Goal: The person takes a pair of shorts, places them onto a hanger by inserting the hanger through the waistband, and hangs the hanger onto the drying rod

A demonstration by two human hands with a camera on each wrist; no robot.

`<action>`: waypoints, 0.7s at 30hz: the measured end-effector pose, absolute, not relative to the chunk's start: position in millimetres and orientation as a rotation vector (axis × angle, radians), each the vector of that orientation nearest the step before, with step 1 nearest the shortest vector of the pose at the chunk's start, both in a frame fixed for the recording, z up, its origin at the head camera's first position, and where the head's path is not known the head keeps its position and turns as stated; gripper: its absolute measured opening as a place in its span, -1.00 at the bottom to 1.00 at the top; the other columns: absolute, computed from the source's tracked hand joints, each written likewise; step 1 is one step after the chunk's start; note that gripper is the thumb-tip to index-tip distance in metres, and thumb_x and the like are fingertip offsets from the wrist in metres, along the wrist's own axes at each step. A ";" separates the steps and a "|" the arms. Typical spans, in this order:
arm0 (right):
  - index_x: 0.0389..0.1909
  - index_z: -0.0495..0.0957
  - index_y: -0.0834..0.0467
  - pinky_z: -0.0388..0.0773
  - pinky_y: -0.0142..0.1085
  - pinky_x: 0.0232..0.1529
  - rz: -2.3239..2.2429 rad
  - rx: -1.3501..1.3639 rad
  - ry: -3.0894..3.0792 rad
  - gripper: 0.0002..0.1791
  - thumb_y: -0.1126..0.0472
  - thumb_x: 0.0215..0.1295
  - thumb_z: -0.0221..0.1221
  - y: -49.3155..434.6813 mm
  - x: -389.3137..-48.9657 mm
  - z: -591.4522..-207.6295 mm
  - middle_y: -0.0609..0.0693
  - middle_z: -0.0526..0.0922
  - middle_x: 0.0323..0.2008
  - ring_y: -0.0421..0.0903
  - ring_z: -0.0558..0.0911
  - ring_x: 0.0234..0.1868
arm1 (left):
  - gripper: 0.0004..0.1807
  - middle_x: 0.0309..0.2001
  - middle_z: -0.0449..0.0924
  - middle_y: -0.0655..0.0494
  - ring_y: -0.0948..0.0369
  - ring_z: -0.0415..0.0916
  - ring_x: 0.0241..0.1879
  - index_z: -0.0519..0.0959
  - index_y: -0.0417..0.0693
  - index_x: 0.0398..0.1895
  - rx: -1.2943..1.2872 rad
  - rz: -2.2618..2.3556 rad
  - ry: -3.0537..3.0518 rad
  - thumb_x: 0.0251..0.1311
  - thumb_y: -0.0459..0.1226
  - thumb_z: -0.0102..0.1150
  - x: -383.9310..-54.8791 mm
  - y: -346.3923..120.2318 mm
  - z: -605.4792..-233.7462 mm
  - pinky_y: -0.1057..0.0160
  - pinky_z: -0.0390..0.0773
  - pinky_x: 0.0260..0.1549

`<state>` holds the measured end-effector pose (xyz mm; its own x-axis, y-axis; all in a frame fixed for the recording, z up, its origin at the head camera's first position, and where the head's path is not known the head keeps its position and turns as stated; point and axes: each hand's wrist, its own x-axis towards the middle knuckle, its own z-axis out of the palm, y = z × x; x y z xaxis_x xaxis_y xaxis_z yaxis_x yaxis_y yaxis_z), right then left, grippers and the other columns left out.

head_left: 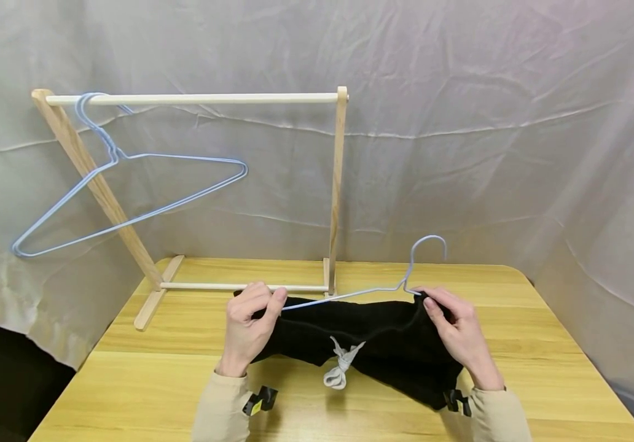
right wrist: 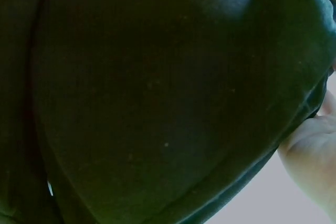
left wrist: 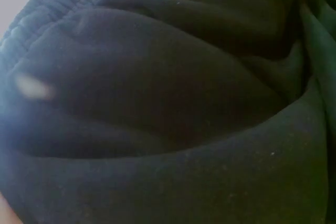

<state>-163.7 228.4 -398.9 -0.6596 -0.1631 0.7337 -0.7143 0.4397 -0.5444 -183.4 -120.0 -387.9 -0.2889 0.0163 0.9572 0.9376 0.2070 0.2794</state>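
Black shorts point(head_left: 389, 341) hang between my hands over the table, their grey drawstring point(head_left: 340, 363) knotted at the front. A light blue wire hanger point(head_left: 363, 291) lies along the top opening, its hook pointing up and its right shoulder mostly hidden in the cloth. My left hand point(head_left: 250, 325) grips the left end of the waistband along with the hanger's arm. At the right end, my right hand point(head_left: 457, 325) pinches the waistband between thumb and fingers, close to the hanger's neck. Gathered elastic of the waistband point(left wrist: 47, 30) shows in the left wrist view; dark cloth point(right wrist: 157, 103) fills most of the right wrist view.
A wooden rack point(head_left: 339, 184) with a white top rail point(head_left: 212, 99) stands at the back left of the wooden table point(head_left: 516, 344). Light blue hangers point(head_left: 184, 199) hang from the rail's left end. Grey curtain point(head_left: 488, 123) surrounds the table's back and sides.
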 end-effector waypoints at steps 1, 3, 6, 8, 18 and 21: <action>-0.03 0.66 0.35 0.44 -0.64 -0.09 1.194 0.732 -2.102 -0.66 0.65 0.25 0.11 227.9 -163.2 -398.6 -0.39 0.64 -0.13 -0.50 0.56 -0.14 | -0.42 -0.75 0.12 0.20 0.33 0.11 -0.65 0.28 0.00 -0.87 -0.938 -1.231 -1.561 0.36 -0.33 0.20 -183.3 -120.2 -388.0 0.36 0.12 -0.46; -0.03 0.67 0.33 0.44 -0.63 -0.10 1.189 0.736 -2.106 -0.65 0.64 0.25 0.12 226.4 -162.3 -397.5 -0.32 0.67 -0.15 -0.49 0.56 -0.15 | -0.39 -0.74 0.08 0.20 0.33 0.08 -0.64 0.22 0.01 -0.87 -0.940 -1.219 -1.597 0.36 -0.32 0.21 -183.1 -120.4 -388.0 0.35 0.11 -0.46; -0.04 0.68 0.32 0.44 -0.61 -0.13 1.170 0.749 -2.112 -0.66 0.64 0.24 0.13 223.9 -161.5 -396.0 -0.17 0.70 -0.21 -0.46 0.55 -0.20 | -0.38 -0.73 0.07 0.21 0.33 0.09 -0.62 0.18 0.02 -0.87 -0.948 -1.190 -1.658 0.33 -0.33 0.24 -181.9 -120.3 -387.6 0.37 0.13 -0.45; -0.05 0.68 0.32 0.44 -0.61 -0.13 1.151 0.760 -2.115 -0.66 0.64 0.24 0.14 222.1 -161.7 -395.5 -0.07 0.72 -0.25 -0.45 0.55 -0.21 | -0.39 -0.73 0.07 0.20 0.33 0.10 -0.61 0.18 0.02 -0.87 -0.955 -1.167 -1.711 0.31 -0.35 0.26 -180.3 -120.3 -387.1 0.39 0.15 -0.44; -0.03 0.68 0.24 0.39 -0.54 -0.19 1.074 0.824 -2.129 -0.62 0.63 0.21 0.17 209.3 -159.8 -392.9 -0.02 0.71 -0.30 -0.34 0.50 -0.30 | -0.63 -0.60 0.52 0.32 0.35 0.46 -0.45 0.55 0.10 -0.70 -0.860 -0.970 -2.131 0.32 -0.28 0.25 -171.3 -119.6 -387.2 0.36 0.47 -0.28; -0.04 0.68 0.25 0.41 -0.53 -0.19 1.059 0.837 -2.131 -0.63 0.63 0.20 0.18 204.6 -158.6 -392.0 -0.03 0.72 -0.30 -0.33 0.51 -0.30 | -0.62 -0.51 0.63 0.32 0.33 0.53 -0.39 0.54 0.12 -0.69 -0.836 -0.930 -2.197 0.36 -0.22 0.22 -169.6 -117.9 -388.2 0.33 0.52 -0.28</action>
<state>-158.6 204.6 -392.0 -0.6146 -0.2646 0.7432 -0.7522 0.4805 -0.4509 -169.6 -117.9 -388.2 -0.6189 0.3107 0.7214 0.7342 0.5552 0.3908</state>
